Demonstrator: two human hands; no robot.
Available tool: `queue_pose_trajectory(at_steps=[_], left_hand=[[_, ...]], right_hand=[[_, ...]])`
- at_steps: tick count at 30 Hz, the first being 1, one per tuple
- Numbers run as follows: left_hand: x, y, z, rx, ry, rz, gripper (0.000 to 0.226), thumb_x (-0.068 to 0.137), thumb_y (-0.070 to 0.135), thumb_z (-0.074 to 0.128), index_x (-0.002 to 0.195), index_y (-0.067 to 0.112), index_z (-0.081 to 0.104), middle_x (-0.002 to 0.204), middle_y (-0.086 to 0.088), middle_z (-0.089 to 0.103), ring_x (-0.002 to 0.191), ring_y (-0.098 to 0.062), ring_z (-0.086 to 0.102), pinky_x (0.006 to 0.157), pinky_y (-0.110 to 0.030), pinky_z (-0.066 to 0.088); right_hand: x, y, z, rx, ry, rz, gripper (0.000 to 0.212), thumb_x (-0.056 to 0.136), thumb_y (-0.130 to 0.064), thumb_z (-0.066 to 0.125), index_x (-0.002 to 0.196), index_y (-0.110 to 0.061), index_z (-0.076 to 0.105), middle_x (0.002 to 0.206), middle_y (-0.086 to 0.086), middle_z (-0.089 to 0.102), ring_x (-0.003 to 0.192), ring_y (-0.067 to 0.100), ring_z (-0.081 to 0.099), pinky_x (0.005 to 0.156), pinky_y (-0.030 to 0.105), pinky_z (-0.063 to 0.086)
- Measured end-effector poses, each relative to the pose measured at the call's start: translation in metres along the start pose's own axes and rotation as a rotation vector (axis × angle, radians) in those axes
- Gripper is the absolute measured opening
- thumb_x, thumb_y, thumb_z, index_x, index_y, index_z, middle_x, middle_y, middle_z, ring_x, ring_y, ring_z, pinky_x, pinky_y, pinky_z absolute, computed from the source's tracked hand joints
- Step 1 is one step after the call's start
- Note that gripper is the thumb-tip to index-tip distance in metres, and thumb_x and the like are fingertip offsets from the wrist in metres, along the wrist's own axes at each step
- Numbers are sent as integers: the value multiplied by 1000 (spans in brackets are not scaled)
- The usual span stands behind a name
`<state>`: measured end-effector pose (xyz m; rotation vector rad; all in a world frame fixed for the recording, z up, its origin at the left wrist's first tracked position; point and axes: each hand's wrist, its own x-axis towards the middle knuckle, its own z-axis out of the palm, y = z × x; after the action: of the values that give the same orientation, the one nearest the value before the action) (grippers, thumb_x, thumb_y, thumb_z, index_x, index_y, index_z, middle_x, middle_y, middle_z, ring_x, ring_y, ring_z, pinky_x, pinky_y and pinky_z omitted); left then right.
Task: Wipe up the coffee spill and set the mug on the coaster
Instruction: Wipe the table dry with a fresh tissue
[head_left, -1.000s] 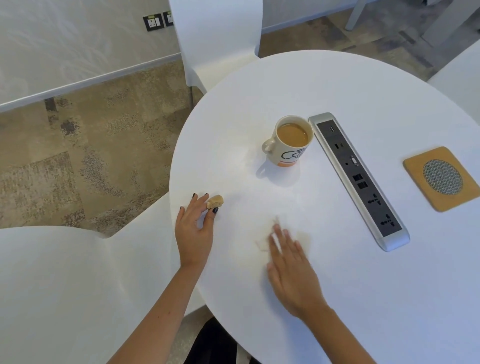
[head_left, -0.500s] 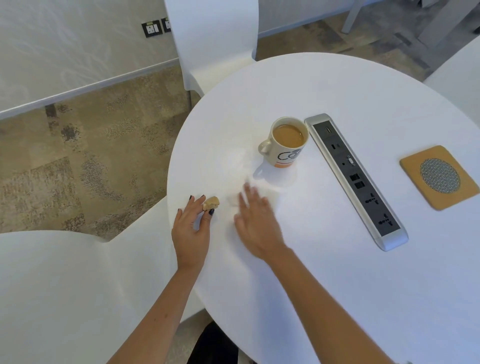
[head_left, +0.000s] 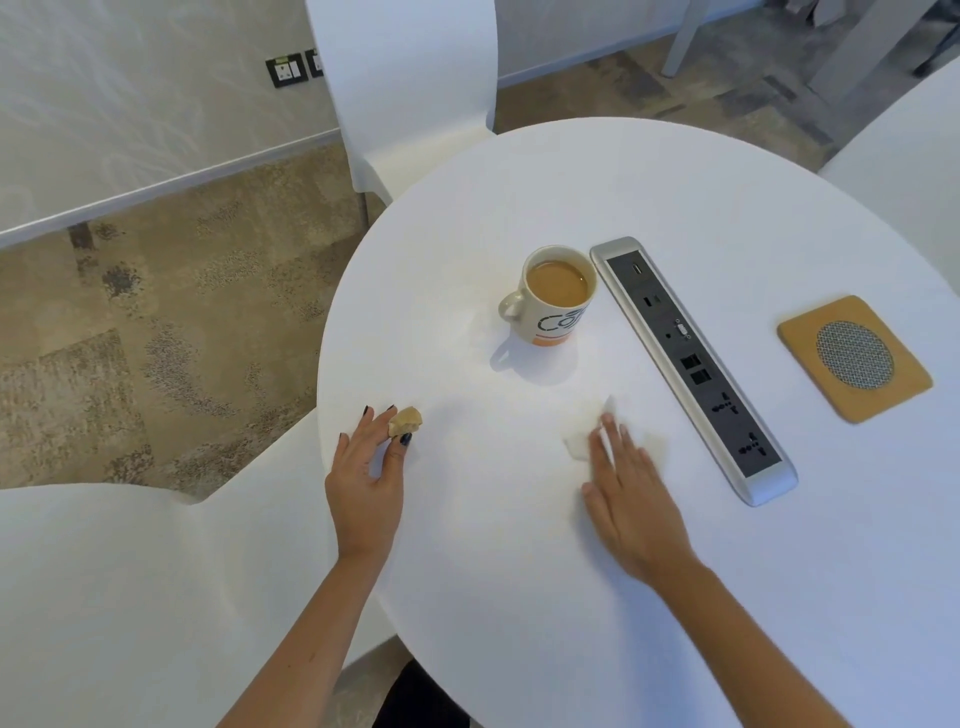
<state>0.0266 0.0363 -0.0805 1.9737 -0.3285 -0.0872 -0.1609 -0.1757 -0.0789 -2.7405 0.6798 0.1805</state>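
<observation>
A white mug (head_left: 551, 304) full of milky coffee stands on the round white table (head_left: 649, 197), its handle to the left. My right hand (head_left: 631, 486) lies flat, fingers spread, pressing a white tissue (head_left: 577, 446) onto the table in front of the mug. My left hand (head_left: 366, 475) rests near the table's left edge, fingertips pinching a small crumpled brown-stained tissue wad (head_left: 405, 420). A square cork coaster (head_left: 854, 358) with a round mesh centre lies at the right, beyond the power strip.
A long grey power strip (head_left: 693, 366) runs diagonally between mug and coaster. White chairs stand at the far side (head_left: 405, 78), at the near left (head_left: 130, 597) and at the right edge. Patterned carpet lies to the left.
My right hand swept the tissue left toward the mug's front, then back right to beside the power strip. My left hand stayed put with the wad.
</observation>
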Motion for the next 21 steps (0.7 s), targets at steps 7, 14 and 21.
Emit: queue_pose_trajectory(at_steps=[7, 14, 21], left_hand=[[-1, -4, 0, -30, -10, 28, 34, 87, 9, 65, 121, 16, 64, 123, 6, 61, 132, -15, 47, 117, -26, 21], [0, -6, 2, -52, 46, -6, 40, 87, 2, 65, 118, 28, 62, 120, 14, 61, 129, -14, 50, 117, -37, 27], [0, -9, 5, -20, 46, -16, 37, 88, 3, 64, 122, 18, 64, 123, 12, 59, 126, -11, 52, 116, -25, 24]], right_hand=[[80, -10, -5, 27, 76, 124, 61, 98, -34, 30, 149, -5, 13, 159, 14, 0, 146, 27, -1, 116, 39, 0], [64, -119, 22, -24, -69, -324, 58, 96, -34, 26, 148, -8, 22, 159, 13, 2, 146, 28, 3, 117, 43, 4], [-30, -83, 25, 6, -86, -358, 57, 98, -33, 23, 151, -19, 8, 160, -3, -2, 146, 14, -4, 119, 34, -1]])
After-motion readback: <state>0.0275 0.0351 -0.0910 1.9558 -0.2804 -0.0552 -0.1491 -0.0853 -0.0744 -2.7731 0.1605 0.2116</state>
